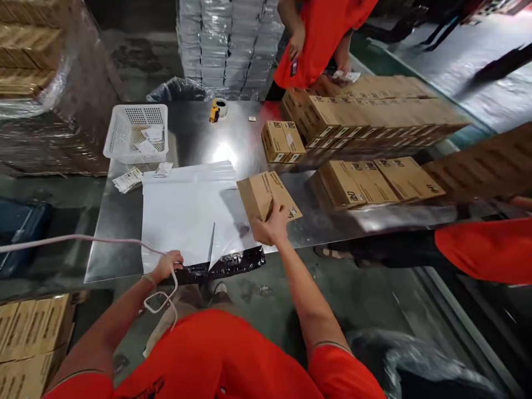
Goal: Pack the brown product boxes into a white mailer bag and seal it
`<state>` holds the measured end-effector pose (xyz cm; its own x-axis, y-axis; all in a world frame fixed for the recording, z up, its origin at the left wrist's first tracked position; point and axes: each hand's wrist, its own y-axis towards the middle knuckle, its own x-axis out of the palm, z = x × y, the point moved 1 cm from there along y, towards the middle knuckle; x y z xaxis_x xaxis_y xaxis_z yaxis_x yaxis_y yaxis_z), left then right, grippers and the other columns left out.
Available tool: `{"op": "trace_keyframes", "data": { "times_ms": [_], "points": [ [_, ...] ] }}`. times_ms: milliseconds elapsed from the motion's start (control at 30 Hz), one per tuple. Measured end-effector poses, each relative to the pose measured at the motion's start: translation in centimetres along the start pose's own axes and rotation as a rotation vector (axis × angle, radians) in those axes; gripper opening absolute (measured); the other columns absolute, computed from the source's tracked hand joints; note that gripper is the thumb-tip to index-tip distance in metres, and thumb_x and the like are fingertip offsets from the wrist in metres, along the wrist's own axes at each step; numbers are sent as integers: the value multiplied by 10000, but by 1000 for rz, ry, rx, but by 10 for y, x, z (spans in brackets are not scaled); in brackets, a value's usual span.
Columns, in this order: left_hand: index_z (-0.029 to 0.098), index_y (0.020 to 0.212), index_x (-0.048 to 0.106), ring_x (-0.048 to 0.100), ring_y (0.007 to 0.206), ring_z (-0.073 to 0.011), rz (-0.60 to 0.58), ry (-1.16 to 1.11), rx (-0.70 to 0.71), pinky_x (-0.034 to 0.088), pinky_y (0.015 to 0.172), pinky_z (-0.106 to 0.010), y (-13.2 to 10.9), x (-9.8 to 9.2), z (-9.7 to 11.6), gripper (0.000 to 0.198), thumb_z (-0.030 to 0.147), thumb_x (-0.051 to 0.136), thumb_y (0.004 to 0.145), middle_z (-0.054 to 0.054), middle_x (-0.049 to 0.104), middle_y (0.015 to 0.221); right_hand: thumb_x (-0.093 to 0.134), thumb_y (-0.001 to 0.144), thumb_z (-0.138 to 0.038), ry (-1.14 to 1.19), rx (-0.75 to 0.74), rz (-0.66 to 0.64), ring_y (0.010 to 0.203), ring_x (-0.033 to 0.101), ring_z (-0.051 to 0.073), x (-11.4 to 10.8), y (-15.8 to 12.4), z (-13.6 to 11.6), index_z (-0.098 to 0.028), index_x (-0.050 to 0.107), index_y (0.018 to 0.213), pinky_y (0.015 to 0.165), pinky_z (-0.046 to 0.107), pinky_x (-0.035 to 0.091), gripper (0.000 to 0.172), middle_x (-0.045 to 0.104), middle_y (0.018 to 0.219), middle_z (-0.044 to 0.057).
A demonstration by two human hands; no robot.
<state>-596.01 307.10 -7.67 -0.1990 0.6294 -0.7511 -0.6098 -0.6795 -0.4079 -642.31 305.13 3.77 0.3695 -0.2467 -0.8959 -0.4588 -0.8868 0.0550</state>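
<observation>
My right hand (pixel 272 224) grips a brown cardboard box (pixel 260 194) by its near side, tilted above the table's front edge. A stack of white plastic mailer bags (pixel 183 216) lies flat to the left of it. The near edge of the top bag hangs at the table's front and shows its black inside (pixel 233 265). My left hand (pixel 167 267) is closed on the left end of that edge, its fingertips partly hidden. A pale cord (pixel 103 239) passes over my left hand and ends in a loop.
On the metal table (pixel 187 133) stand a white basket (pixel 116 133) with paper slips, a tape roll (pixel 221 106), two small boxes (pixel 282 141) and rows of cartons (pixel 366 116). Co-workers in red stand behind and at right. Wrapped pallets (pixel 54 122) stand at left.
</observation>
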Motion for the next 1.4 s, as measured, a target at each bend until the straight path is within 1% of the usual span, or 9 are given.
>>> {"op": "trace_keyframes", "data": {
  "times_ms": [100, 267, 400, 633, 733, 833, 1000, 1200, 1400],
  "points": [
    [212, 803, 702, 690, 1032, -267, 29, 56, -29, 535, 924, -344, -2, -1, 10, 102, 210, 750, 892, -54, 692, 940, 830, 773, -536, 67, -141, -74, 1278, 529, 408, -9, -56, -13, -278, 438, 1694, 1092, 543, 471, 1033, 494, 1389, 144],
    [176, 825, 716, 641, 1011, -248, 37, 125, -94, 517, 961, -337, -6, 5, 25, 142, 120, 684, 953, -62, 650, 899, 848, 849, -545, -55, -375, -252, 1314, 497, 418, 9, -131, -51, -287, 462, 1733, 1088, 511, 435, 998, 506, 1440, 173],
    [114, 1056, 816, 656, 1119, -273, 14, 166, -107, 522, 1022, -357, -9, 8, 30, 129, 121, 723, 966, -97, 717, 1079, 853, 873, -408, -248, -316, -341, 1307, 483, 429, 13, -166, -41, -225, 488, 1721, 1074, 506, 387, 942, 507, 1481, 236],
    [187, 1610, 675, 623, 1391, -344, 35, 286, 81, 521, 1174, -441, 36, 30, 92, 572, 175, 686, 1038, -195, 665, 1584, 868, 839, -384, -402, 73, -175, 1252, 495, 436, -27, -210, 35, -184, 514, 1672, 1034, 523, 375, 927, 490, 1458, 270],
    [274, 1708, 608, 565, 1477, -389, 4, 381, 229, 514, 1172, -497, 59, 43, 127, 714, 119, 642, 1011, -165, 539, 1775, 858, 831, -431, -362, 107, -7, 1266, 472, 454, -41, -229, 33, -217, 441, 1716, 1035, 543, 374, 1001, 459, 1481, 261],
    [378, 1647, 677, 533, 1520, -393, -89, 433, 395, 513, 1146, -491, 67, 45, 143, 687, 107, 604, 1020, -68, 511, 1826, 824, 854, -462, -312, 51, 73, 1290, 445, 465, -40, -244, 6, -252, 386, 1755, 1045, 554, 373, 1024, 433, 1513, 250],
    [238, 1424, 793, 627, 1415, -323, 23, 324, 203, 526, 1187, -441, 39, 18, 101, 398, 148, 638, 1069, -139, 733, 1515, 862, 841, -439, -294, 48, -111, 1277, 449, 429, -2, -253, -38, -243, 452, 1730, 1050, 511, 374, 999, 453, 1505, 234],
    [169, 1193, 828, 689, 1329, -376, 55, 309, 7, 577, 1139, -472, -12, -9, 26, 264, 102, 783, 942, -191, 772, 1344, 877, 876, -429, -332, 208, -273, 1260, 474, 400, 44, -271, -30, -226, 468, 1714, 1040, 477, 367, 955, 483, 1481, 233],
    [198, 1020, 872, 786, 1113, -287, 54, 152, -93, 592, 986, -352, 2, -22, 4, 133, 201, 752, 964, -96, 849, 1080, 842, 875, -430, -339, 248, -294, 1275, 478, 410, 54, -276, -21, -214, 437, 1712, 1058, 502, 372, 954, 486, 1492, 245]
  ]
}}
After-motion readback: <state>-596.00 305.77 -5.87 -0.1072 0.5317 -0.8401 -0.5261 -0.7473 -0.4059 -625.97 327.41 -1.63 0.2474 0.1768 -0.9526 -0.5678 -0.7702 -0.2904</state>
